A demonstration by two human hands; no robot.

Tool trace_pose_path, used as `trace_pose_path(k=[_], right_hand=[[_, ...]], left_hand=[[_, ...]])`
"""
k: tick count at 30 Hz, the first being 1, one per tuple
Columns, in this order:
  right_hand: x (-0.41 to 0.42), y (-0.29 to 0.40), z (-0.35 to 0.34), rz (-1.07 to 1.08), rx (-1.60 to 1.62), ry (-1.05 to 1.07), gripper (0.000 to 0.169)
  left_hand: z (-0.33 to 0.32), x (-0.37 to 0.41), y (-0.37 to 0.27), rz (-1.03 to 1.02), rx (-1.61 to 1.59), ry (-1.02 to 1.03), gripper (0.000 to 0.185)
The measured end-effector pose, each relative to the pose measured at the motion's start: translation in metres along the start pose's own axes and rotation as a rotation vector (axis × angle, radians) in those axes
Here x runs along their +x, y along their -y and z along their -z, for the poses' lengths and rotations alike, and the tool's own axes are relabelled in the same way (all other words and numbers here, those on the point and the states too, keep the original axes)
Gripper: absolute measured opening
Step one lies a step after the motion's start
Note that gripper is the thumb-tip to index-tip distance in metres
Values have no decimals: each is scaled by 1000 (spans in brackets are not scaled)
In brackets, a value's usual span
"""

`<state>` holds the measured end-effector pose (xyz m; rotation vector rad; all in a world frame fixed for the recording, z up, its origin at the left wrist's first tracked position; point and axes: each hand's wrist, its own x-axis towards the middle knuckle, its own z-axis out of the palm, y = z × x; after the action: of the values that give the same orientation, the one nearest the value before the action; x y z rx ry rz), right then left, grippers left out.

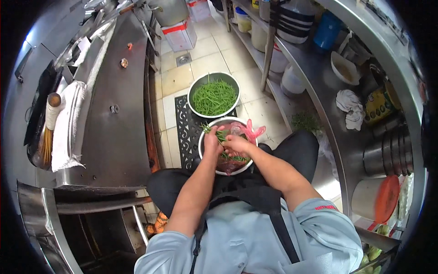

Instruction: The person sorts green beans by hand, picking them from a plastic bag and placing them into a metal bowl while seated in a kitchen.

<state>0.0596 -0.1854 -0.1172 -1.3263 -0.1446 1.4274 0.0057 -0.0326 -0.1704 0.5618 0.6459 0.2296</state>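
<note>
My left hand (213,141) holds a small bunch of thin green vegetable stems (221,135) over a round metal bowl (202,150) set at my lap. Close beside it, my right hand (237,145) has its fingertips on the lower end of the same bunch. A pink plastic bag (254,131) lines part of this bowl and stands up over its right rim. More green stems (236,158) lie inside the bag, partly hidden by my hands. Just beyond sits a second metal bowl (239,97), heaped with cut green stems (215,97).
A black patterned mat (186,137) lies under the bowls on the tiled floor (208,65). To the left runs a steel counter (116,137) with a white towel (70,126). Steel shelving (321,102) with tubs stands right. Loose greens (304,121) lie beside my knee.
</note>
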Motion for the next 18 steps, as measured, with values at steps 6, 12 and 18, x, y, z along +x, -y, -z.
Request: trace_pose_path(k=[6, 12, 18], right_hand=[[0, -3, 11, -172, -251, -27, 11], [-7, 14, 21, -26, -208, -280, 13], [-9, 19, 17, 52, -219, -308, 18]], left_hand=[[-1, -5, -10, -69, -65, -217, 18], [35, 10, -23, 3, 123, -229, 14], [-8, -18, 5, 449, 81, 30, 23]])
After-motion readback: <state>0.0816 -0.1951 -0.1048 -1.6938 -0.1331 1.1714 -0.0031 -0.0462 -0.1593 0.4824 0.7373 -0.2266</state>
